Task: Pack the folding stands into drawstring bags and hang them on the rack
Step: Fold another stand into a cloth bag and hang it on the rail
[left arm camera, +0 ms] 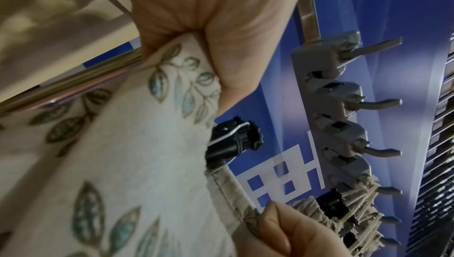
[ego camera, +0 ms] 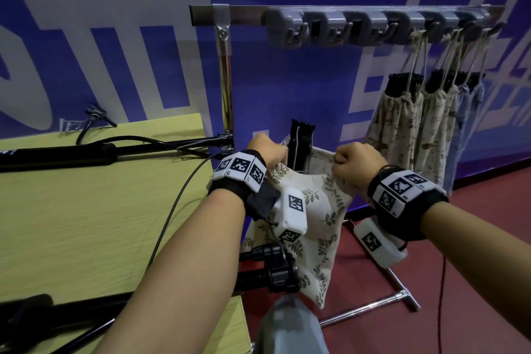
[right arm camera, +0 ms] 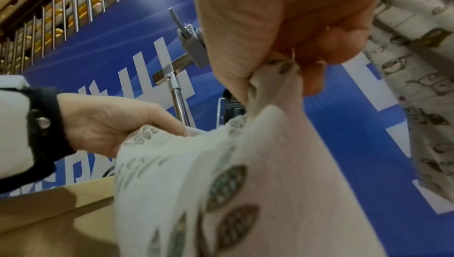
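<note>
Holding: I grip a leaf-print drawstring bag (ego camera: pixel 316 218) by its mouth, beside the table (ego camera: pixel 86 210).
Left hand (ego camera: pixel 268 149): fist clamped on the left rim.
Right hand (ego camera: pixel 356 159): fist pinching the right rim.
Folding stand (ego camera: pixel 300 146): black, long axis upright, top end poking out of the mouth.
Rack (ego camera: pixel 373 27): filled bags (ego camera: pixel 402 123) hang from the right-hand hooks.

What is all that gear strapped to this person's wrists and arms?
Both forearms are bare, with no sleeves. The left hand and right hand are ungloved. Each wrist wears a black fabric band ringed with white blocks printed with black square code markers. A white boxy unit hangs under the left wrist and another under the right, each bearing the same markers. A thin black cord runs by each unit.
</note>
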A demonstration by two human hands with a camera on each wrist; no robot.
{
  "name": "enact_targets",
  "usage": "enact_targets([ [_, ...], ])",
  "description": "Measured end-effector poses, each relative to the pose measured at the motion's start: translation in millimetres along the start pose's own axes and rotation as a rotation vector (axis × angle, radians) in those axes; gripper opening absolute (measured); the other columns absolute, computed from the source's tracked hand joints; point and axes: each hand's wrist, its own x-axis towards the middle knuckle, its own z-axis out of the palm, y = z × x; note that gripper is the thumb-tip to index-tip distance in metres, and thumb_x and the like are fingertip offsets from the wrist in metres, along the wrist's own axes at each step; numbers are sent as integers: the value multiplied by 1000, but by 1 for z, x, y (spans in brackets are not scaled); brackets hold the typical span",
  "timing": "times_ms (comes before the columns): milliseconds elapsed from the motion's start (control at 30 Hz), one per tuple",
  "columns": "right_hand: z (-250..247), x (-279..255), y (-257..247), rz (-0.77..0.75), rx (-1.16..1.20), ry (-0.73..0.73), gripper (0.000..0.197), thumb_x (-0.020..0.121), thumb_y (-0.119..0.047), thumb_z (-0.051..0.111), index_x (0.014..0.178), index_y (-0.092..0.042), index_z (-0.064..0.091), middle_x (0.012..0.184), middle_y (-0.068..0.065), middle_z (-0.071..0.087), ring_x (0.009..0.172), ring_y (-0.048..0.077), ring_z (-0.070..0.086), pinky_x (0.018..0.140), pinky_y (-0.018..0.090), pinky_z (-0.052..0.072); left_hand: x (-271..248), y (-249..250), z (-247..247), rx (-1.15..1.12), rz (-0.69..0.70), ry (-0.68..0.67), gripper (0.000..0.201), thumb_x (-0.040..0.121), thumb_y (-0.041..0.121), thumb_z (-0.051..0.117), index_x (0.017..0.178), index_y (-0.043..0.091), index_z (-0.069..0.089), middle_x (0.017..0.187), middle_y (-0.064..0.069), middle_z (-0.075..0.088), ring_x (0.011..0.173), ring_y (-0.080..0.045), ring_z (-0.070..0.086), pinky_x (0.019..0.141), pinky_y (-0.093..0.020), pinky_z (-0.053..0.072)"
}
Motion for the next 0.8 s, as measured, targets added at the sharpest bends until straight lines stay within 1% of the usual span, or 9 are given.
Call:
enact_targets([
  [133, 3, 2, -4, 24, -39, -124, 28, 82, -4, 45, 62, -16, 30, 70, 7, 44, 70, 27, 40, 59, 28, 30, -2, 0, -1, 7, -21, 9, 31, 83, 7, 61, 58, 7, 43, 57, -3, 41, 49, -16, 39, 42, -23, 28],
  [267, 10, 2, -11, 90, -53, -249, 32, 87, -3, 42, 64, -19, 27, 85, 7, 45, 82, 22, 41, 66, 24, 29, -1, 3, -2, -43, 60, 131, 34, 82, 3, 53, 53, 12, 37, 54, -3, 32, 56, -26, 32, 44, -26, 23],
  [333, 9, 3, -12, 135, 31, -291, 33, 88, 0, 42, 64, -19, 30, 79, 7, 46, 78, 19, 44, 59, 25, 32, -1, 4, -3, -33, 95, 155, 33, 80, 2, 51, 54, 12, 35, 54, -5, 29, 64, -23, 30, 48, -30, 23],
  [400, 4, 4, -12, 209, 280, -316, 33, 89, 5, 36, 66, -18, 39, 60, 2, 45, 50, 15, 48, 40, 19, 34, -1, 6, -2, -24, 134, 176, 37, 78, 1, 55, 51, 13, 32, 54, -6, 29, 66, -22, 29, 54, -29, 24],
  [467, -1, 4, -10, 295, 550, -287, 37, 89, 8, 25, 71, -16, 45, 50, 3, 44, 29, 9, 40, 30, 12, 29, 0, 7, -3, -18, 159, 208, 39, 74, 1, 62, 51, 15, 33, 58, -7, 36, 66, -23, 32, 57, -27, 28],
  [567, -6, 3, -7, 374, 823, -291, 37, 90, 11, 25, 83, -14, 52, 64, 9, 47, 46, 19, 46, 44, 23, 41, 1, 7, -3, 103, 155, 159, 15, 73, 5, 68, 64, 10, 57, 73, -7, 58, 73, -26, 53, 61, -27, 41],
  [633, -8, 1, -7, 376, 861, -316, 37, 90, 11, 27, 88, -14, 54, 69, 11, 49, 52, 22, 47, 51, 28, 42, -1, 4, -2, 271, 141, 76, 5, 74, 7, 67, 75, 3, 64, 77, -14, 63, 79, -31, 59, 60, -32, 45],
  [700, -7, -3, -7, 360, 820, -340, 40, 89, 13, 25, 86, -14, 55, 64, 9, 46, 41, 17, 45, 42, 21, 39, -2, 1, -3, 397, 133, 38, 8, 80, 9, 63, 76, 1, 63, 83, -20, 63, 82, -34, 61, 61, -36, 46],
  [800, 0, -5, -9, 311, 708, -324, 42, 85, 14, 25, 78, -14, 56, 65, 8, 45, 47, 19, 40, 38, 17, 32, -1, -2, -5, 415, 123, 52, 30, 85, 9, 54, 57, 7, 43, 62, -11, 46, 57, -27, 44, 49, -28, 32],
])
